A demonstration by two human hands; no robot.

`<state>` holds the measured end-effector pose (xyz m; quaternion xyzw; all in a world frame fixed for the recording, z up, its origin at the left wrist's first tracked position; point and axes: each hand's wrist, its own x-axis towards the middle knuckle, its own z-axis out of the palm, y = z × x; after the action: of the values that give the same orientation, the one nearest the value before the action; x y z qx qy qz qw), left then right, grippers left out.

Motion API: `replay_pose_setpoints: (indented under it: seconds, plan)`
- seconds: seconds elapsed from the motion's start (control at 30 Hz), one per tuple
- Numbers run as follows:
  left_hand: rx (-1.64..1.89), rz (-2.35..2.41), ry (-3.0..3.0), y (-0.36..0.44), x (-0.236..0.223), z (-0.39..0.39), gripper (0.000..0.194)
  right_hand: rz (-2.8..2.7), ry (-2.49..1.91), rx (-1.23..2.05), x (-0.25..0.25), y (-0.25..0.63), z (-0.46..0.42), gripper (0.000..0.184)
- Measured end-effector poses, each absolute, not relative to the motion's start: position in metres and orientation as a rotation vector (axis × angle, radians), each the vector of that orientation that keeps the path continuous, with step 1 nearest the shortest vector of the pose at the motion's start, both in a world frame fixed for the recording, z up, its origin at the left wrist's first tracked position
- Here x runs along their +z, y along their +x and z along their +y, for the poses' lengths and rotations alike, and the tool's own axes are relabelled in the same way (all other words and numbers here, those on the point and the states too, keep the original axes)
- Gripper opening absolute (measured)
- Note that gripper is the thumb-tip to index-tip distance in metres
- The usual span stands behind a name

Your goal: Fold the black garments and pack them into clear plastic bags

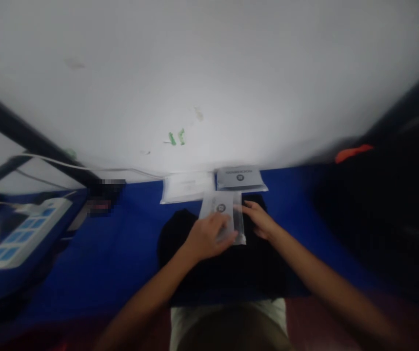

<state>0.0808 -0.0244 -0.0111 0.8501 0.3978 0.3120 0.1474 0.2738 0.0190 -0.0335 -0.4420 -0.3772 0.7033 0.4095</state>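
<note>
A frosted plastic zip bag (pixel 212 199) with a round dark logo lies over a black folded cloth (pixel 180 231) in front of me. My left hand (pixel 207 236) is on the front of this bag, fingers bent and thumb toward its lower right corner, gripping it. From the right, my right hand (pixel 260 219) reaches to the bag's clear edge strip, its fingers stretched out and apart, the fingertips touching the bag. Motion blurs the fingertips somewhat. Behind lie a second logo bag (pixel 240 179) with something dark inside and a whitish flat bag (pixel 187 186).
The blue table cover (pixel 121 248) meets a white wall (pixel 209 73) at the back. On the left are a power strip (pixel 24 234) with blue sockets and a white cable (pixel 85 166) along the wall. A large dark mass (pixel 388 219) with an orange piece (pixel 353 153) stands at right.
</note>
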Motion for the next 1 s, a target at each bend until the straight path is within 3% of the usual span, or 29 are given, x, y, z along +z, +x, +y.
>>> replay_pose_setpoints:
  seconds: [0.07, 0.17, 0.27, 0.43, 0.63, 0.83, 1.0]
  plan:
    - [1.139, 1.439, 2.283, 0.07, -0.013, -0.014, 0.02, -0.863, -1.162, 1.828, -0.033, 0.276, 0.019, 0.028]
    - [1.357, 1.669, 1.947, 0.057, -0.02, 0.004, 0.035, -0.816, -1.115, 1.849, -0.032, 0.275, 0.018, 0.025]
    - [1.362, 1.538, 1.497, 0.055, -0.028, 0.014, 0.052, -0.855, -0.984, 1.742, -0.027, 0.272, 0.015, 0.033]
    - [1.271, 1.23, 0.804, 0.065, -0.031, 0.011, 0.048, -0.944, -0.937, 1.66, -0.02, 0.273, 0.011, 0.048]
    - [1.157, 1.083, 0.9, 0.069, -0.023, 0.002, 0.047, -0.904, -1.2, 1.856, -0.041, 0.28, 0.008, 0.04]
    - [1.076, 1.08, 0.958, 0.071, -0.02, -0.001, 0.047, -0.916, -1.077, 1.898, -0.039, 0.273, 0.005, 0.045]
    - [1.04, 1.14, 1.012, 0.074, -0.03, -0.003, 0.052, -0.785, -0.971, 1.86, -0.02, 0.258, 0.0, 0.036]
